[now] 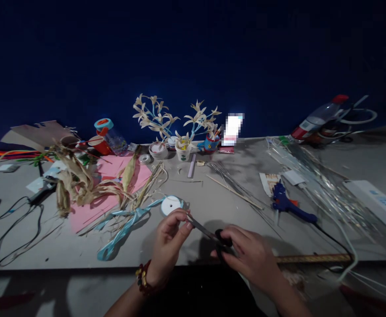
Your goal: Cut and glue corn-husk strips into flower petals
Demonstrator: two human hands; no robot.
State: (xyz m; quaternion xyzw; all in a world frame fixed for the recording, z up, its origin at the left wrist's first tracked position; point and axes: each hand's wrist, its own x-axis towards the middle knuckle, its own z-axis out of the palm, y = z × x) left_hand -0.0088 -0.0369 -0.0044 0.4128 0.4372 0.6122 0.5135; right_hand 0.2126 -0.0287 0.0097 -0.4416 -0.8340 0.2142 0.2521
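Observation:
My right hand (246,251) grips black-handled scissors (206,230), fingers in the handle loops. The blades point up and left to the fingertips of my left hand (175,235). Thumb and forefinger of that hand are pinched close by the blade tips; whatever they hold is too small to make out. Just beyond the left hand lies a white spool (171,205). A light-blue ribbon (120,235) trails from beside it to the left front of the table.
Dried corn husks (77,180) lie over pink paper (87,215). Husk flowers (156,116) stand in small cups at the back. Thin wires (235,185) lie at centre right, with a blue glue gun (290,204), clear plastic wrap (321,189) and a power strip (378,204) farther right.

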